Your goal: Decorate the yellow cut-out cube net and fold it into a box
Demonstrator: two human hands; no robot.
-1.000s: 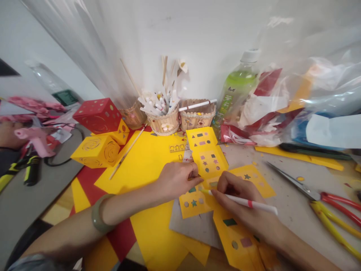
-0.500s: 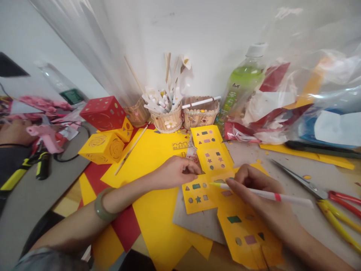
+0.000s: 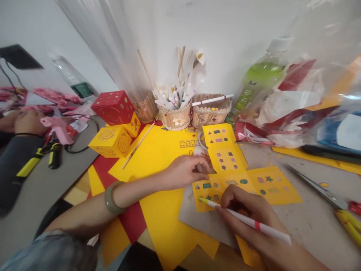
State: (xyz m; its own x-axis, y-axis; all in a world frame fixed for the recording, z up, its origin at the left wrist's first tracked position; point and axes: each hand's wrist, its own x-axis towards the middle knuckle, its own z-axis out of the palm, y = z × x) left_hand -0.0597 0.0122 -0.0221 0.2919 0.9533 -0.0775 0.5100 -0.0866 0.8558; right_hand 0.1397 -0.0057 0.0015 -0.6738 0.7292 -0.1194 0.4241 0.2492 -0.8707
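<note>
A yellow cross-shaped paper cutout [image 3: 225, 152], pierced with small triangles, stars, rectangles and rounded shapes, lies unfolded over a grey board. My left hand [image 3: 187, 171], with a green bangle on the wrist, rests at the upper edge of its left flap, thumb and curled fingers closed at the paper's corner. My right hand [image 3: 251, 210] grips a white marker pen [image 3: 242, 218] with a red band. The marker's yellow tip is at the lower left of that same flap, beside a star-shaped hole. My right hand and forearm cover much of the lower flap.
Scissors [image 3: 318, 188] lie at the right. Behind stand a pot of pens [image 3: 175, 116], a small basket [image 3: 211, 114] and a green drink bottle [image 3: 259, 79]. Left are paper boxes [image 3: 109, 141], a thin brush [image 3: 139, 143], a pink glue gun [image 3: 56, 128] and another person's hand [image 3: 31, 122].
The marker tip has moved left and down from the cutout's middle onto its left flap. My right hand has shifted with it, uncovering the right flap. The view has turned slightly left.
</note>
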